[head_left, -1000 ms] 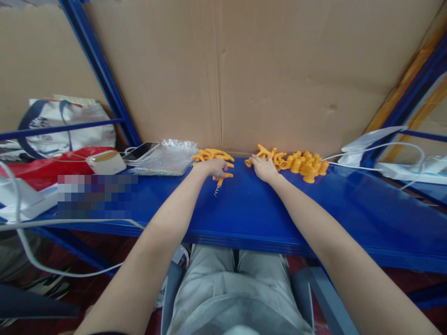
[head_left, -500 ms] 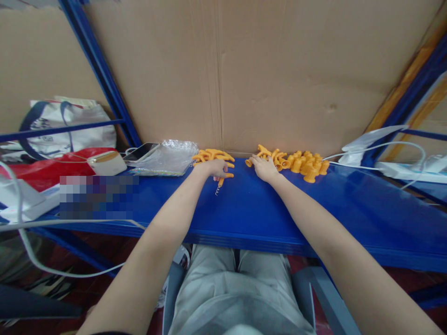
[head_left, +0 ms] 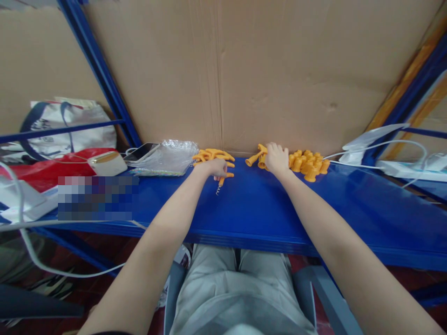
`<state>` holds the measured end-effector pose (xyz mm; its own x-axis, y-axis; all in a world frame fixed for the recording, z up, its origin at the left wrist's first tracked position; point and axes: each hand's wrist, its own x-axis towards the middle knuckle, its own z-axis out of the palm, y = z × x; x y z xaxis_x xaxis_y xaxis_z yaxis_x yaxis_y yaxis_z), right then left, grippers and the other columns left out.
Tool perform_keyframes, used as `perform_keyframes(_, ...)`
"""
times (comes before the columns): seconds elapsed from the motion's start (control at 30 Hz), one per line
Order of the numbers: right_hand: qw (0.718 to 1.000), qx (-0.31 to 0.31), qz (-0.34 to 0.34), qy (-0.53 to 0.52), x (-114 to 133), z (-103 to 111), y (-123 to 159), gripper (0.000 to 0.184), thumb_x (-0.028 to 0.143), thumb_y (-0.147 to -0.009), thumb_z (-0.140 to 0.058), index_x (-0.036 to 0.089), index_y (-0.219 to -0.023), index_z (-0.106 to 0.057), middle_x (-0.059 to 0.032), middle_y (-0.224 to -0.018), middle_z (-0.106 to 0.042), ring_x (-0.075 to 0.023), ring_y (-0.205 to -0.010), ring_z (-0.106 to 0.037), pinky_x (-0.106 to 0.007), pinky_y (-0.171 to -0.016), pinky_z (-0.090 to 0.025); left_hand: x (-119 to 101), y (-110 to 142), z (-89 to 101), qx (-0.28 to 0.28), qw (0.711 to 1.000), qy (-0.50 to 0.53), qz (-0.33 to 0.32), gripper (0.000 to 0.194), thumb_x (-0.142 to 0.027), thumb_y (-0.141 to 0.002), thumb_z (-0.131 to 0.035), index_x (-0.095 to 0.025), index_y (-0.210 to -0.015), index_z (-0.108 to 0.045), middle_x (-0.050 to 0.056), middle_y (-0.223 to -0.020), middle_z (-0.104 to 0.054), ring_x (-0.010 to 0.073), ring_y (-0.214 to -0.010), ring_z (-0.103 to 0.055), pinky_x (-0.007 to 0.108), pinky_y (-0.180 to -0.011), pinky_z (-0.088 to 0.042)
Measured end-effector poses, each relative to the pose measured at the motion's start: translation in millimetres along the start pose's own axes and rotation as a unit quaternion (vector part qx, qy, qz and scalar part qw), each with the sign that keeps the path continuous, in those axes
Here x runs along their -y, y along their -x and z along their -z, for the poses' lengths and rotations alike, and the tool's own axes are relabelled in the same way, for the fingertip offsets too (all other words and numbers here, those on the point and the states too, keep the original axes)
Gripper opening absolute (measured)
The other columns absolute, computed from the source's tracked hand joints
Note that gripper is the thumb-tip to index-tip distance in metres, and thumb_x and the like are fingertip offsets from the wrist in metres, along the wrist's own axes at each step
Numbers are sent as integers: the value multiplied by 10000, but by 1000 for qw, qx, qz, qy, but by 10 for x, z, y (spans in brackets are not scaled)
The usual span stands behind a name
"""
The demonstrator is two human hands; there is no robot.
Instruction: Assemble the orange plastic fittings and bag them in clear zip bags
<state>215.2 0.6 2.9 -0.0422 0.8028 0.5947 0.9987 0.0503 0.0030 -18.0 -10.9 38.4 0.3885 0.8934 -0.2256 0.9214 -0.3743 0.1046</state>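
My left hand (head_left: 219, 168) is closed on a corkscrew (head_left: 221, 180) with an orange handle, its metal spiral pointing down toward the blue tabletop. Right behind that hand lies a pile of orange-handled corkscrews (head_left: 213, 153). My right hand (head_left: 277, 159) curls its fingers down over a group of orange T-handled pieces with flared sleeves; which piece it grips is mostly hidden. One such T-handled piece (head_left: 254, 157) sticks out to the left of the hand, its flared end toward me. Just right of the hand stand several orange flared sleeves (head_left: 309, 165), bunched together.
A clear plastic bag (head_left: 171, 158) and a phone (head_left: 141, 152) lie left of the corkscrews. Farther left are a red bag (head_left: 52, 165), a white power strip (head_left: 31, 204) and a cable. A cardboard wall (head_left: 244, 83) closes off the back. White cables (head_left: 377, 146) run at right.
My right hand has shifted right along the T-handled pieces, uncovering the leftmost ones. My left hand keeps its hold on the corkscrew, nearly still.
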Motion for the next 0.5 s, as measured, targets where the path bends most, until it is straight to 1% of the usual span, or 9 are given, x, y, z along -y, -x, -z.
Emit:
perform_keyframes(0.1, 995, -43, -88, -5, -201, 33, -24, 455, 128, -935, -252, 91, -1237, -590, -232, -1301, -588, -335, -1181, -512, -476, -945, -370, 4, -9, -5, -1, 1000, 2, 2, 283, -363, -871, -574, -130, -882, -735, 95, -802, -748, 141, -647, -647, 217, -641, -482)
perform_keyframes(0.2, 983, -79, -166, -15, -423, 6, -11, 452, 125, -903, -291, 84, -1240, -589, -251, -1299, -573, -357, -1194, -493, -533, -959, -363, 11, -39, -22, -7, 1000, -3, -4, 319, -390, -884, -561, -129, -823, -735, 102, -790, -748, 143, -639, -647, 226, -656, -490)
perform_keyframes(0.27, 976, -79, -205, -17, -554, -40, 15, 459, 125, -877, -323, 68, -1245, -591, -267, -1295, -573, -370, -1201, -495, -560, -969, -355, 15, -65, -40, -11, 1000, -6, -7, 351, -413, -891, -553, -132, -780, -732, 99, -770, -743, 142, -637, -649, 225, -661, -492)
perform_keyframes(0.33, 972, -40, -230, -16, -657, -95, 41, 457, 142, -862, -358, 32, -1229, -607, -284, -1270, -593, -381, -1188, -521, -562, -975, -354, 16, -87, -57, -15, 1000, -7, -7, 383, -430, -902, -541, -131, -757, -731, 99, -761, -739, 142, -636, -650, 227, -663, -495)
perform_keyframes(0.43, 970, 49, -238, -12, -747, -161, 59, 440, 148, -866, -361, 12, -1154, -665, -287, -1166, -654, -375, -1116, -590, -555, -989, -348, 9, -105, -73, -22, 1000, -8, -8, 409, -436, -911, -531, -118, -755, -737, 111, -768, -738, 151, -641, -655, 245, -680, -503)
perform_keyframes(0.5, 967, 78, -240, -3, -765, -184, 57, 453, 128, -878, -330, 16, -1142, -681, -282, -1140, -670, -364, -1105, -611, -554, -1004, -340, 2, -111, -80, -23, 1000, -10, -8, 412, -430, -913, -530, -113, -758, -742, 118, -776, -739, 160, -649, -661, 256, -691, -507)
